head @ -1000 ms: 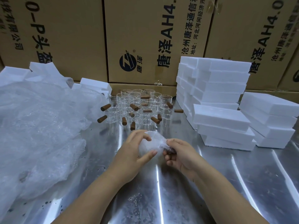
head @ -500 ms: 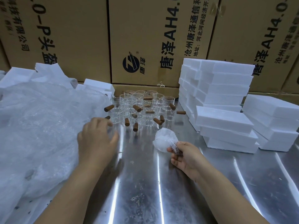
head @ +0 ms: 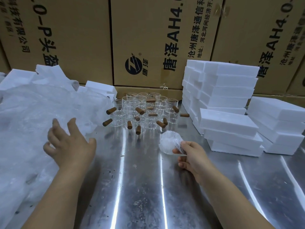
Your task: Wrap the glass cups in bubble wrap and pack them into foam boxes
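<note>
Change: left grip [head: 69,146] has swung toward 9 o'clock, away from the wrapped cup [head: 170,142]; right grip [head: 193,156] keeps its hold.
Left grip: fingers spread, empty, over the bubble wrap [head: 33,116] edge.
Right grip: pinching the wrapped cup's gathered end; bundle points to 11 o'clock, low over the worktop [head: 140,187].
Key relation: foam boxes [head: 227,123] lie at 2 o'clock of the right grip, the nearer one; probably boxing follows.
Surround: bare glass cups [head: 145,113] at 12 o'clock.

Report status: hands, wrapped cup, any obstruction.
Left hand open, fingers spread at the bubble wrap pile. Right hand pinches the wrapped cup. Nothing seen between it and the foam boxes.
</note>
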